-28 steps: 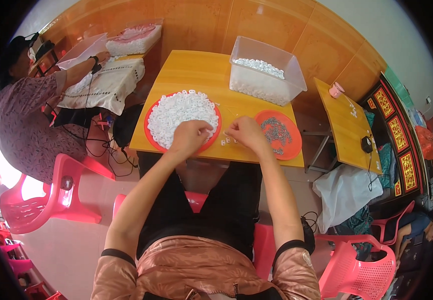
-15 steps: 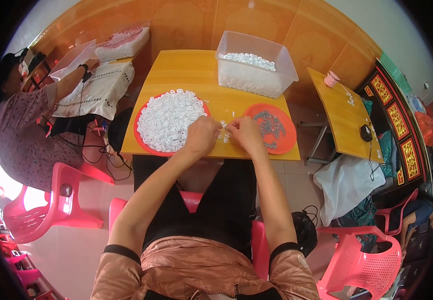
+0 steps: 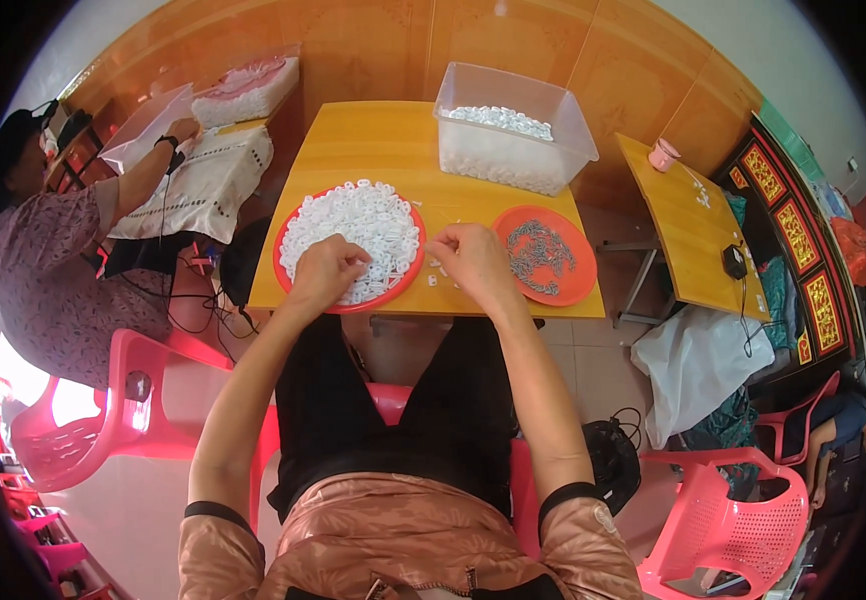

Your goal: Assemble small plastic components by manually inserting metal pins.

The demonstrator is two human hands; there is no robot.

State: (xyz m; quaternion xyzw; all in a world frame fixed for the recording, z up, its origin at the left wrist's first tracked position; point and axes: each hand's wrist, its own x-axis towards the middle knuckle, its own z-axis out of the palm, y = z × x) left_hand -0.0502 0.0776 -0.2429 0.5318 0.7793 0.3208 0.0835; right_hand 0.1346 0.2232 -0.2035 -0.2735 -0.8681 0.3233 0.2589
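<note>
The left hand (image 3: 325,272) is curled on the heap of small white plastic rings in the round red plate (image 3: 408,282), right at the yellow tabletop's (image 3: 373,140) near edge. The right hand (image 3: 473,258) pinches something tiny I cannot make out. A nudge might spill rings onto the floor.

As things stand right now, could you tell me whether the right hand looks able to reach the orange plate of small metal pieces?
Probably yes. The right hand rests on the yellow table just left of the orange plate, with only bare tabletop and a few loose white pieces between them.
</note>
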